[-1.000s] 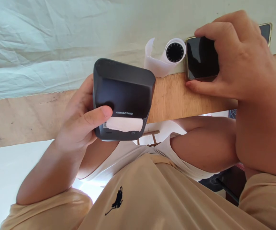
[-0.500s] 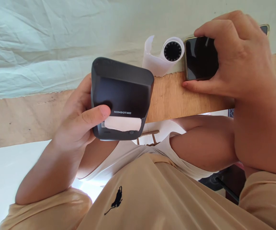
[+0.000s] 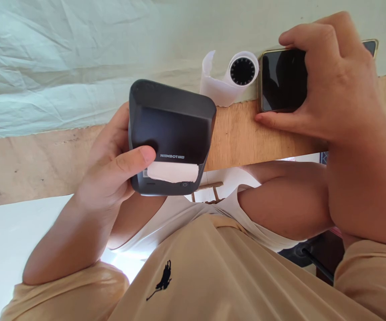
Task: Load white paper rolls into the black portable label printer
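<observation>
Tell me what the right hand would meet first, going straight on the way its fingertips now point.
Past the phone that the right hand spans, it would probably meet the white paper roll first, though depth is hard to judge here.

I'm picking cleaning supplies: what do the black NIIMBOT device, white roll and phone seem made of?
NIIMBOT device: probably plastic, matte shell, panel glossier with soft sheen. White roll: likely paper, smooth, thin, curling at its loose end; notched black core perhaps plastic. Phone: probably glass front, glossy with reflections; rim material unclear.
</observation>
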The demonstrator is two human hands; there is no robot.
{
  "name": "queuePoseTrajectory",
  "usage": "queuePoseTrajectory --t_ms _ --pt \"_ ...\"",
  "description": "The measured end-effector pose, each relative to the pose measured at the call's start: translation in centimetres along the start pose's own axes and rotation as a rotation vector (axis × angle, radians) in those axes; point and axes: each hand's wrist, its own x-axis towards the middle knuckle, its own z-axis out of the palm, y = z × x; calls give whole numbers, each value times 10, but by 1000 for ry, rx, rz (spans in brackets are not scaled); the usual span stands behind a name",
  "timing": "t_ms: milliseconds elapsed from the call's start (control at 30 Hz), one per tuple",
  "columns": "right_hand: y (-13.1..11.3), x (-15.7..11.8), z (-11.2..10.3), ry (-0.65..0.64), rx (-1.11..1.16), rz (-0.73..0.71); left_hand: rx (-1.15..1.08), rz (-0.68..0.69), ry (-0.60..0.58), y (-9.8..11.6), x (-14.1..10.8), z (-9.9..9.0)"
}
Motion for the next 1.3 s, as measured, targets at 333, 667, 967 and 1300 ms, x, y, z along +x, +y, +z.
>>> queuePoseTrajectory --t_ms 333,667,967,1300 --pt "-1 -2 4 -16 -107 9 -70 -255 -76 49 -30 -27" --pt "-5 2 -5 -45 -70 23 -276 167 -256 1 -10 -30" --pt "-7 4 -2 -44 -46 70 -129 -33 -140 18 -22 -31" --pt "-4 3 -1 -26 -44 37 -26 8 -11 12 1 -14"
